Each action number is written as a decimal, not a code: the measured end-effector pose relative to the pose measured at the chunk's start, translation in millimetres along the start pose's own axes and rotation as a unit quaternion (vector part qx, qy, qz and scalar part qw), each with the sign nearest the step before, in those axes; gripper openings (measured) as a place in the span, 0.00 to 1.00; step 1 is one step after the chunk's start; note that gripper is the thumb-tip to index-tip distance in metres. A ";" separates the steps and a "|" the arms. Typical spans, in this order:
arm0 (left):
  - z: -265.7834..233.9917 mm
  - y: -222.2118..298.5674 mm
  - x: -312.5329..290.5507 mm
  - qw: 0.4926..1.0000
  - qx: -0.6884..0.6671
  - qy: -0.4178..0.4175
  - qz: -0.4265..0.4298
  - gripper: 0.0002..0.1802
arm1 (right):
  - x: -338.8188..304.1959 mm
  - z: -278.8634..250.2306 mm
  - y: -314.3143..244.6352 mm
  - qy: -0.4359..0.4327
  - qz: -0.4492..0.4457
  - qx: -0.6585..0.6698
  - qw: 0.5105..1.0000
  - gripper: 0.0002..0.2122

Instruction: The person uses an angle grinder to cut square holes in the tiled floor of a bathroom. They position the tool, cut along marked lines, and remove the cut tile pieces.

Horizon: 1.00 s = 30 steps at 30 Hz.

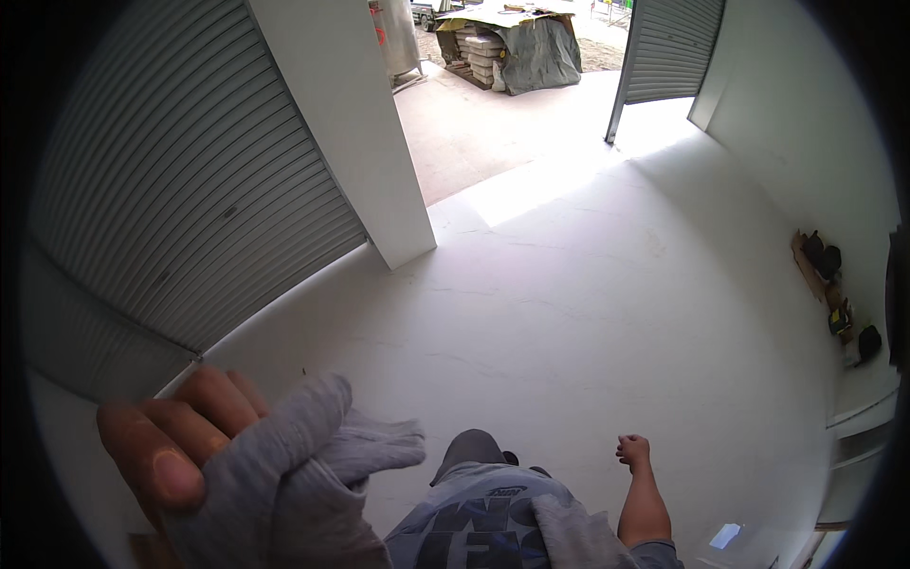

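Observation:
Close up at the lower left, my left hand (pixel 180 436) has its fingers curled over a bunched grey cloth (pixel 294 474). Folds of the cloth stick out to the right of the fingers, and it hides the palm and thumb side. My right hand (pixel 633 450) is held away from my body at the lower right, its fingers curled in, with nothing seen in them. Between the hands is my grey T-shirt (pixel 483 517) with dark print, and a loose fold of grey fabric (pixel 573 531) lies over its right side.
A grey roller shutter (pixel 190 190) and white pillar (pixel 341 123) stand on the left. Ahead, a doorway opens onto paving with a tarp-covered stack (pixel 531 57) and a metal tank (pixel 398 43). Tools and dark items (pixel 839 313) lie along the right wall; a pale sheet (pixel 725 536) is on the floor.

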<state>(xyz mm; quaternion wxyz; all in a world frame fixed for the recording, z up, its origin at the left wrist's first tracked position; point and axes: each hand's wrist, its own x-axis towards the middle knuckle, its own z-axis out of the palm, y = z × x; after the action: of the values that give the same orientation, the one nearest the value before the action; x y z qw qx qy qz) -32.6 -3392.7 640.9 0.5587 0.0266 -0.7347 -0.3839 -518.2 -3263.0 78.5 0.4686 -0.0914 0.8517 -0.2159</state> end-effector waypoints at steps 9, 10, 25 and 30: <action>-37.9 -230.7 154.8 0.512 -0.767 0.351 0.162 0.04 | 125.5 42.5 -383.5 0.008 -0.328 0.023 0.944 0.16; -43.5 -251.5 176.5 0.296 -0.831 0.396 0.256 0.05 | 144.8 54.4 -387.4 0.015 -0.290 0.022 0.957 0.16; -172.8 -704.3 254.4 0.961 -0.239 0.137 -0.023 0.17 | 436.9 145.2 -326.2 -0.058 0.314 0.065 0.945 0.19; -188.3 -789.5 313.6 0.965 -0.177 0.195 0.017 0.15 | 585.5 137.4 -622.3 -0.051 0.046 0.030 0.997 0.18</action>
<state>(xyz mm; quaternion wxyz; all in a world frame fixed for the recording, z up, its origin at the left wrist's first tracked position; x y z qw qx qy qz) -299.4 -4195.7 438.4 0.6932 -0.0115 -0.5325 -0.4855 -750.7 -4065.3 -147.8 0.5231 -0.0484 0.8234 -0.2147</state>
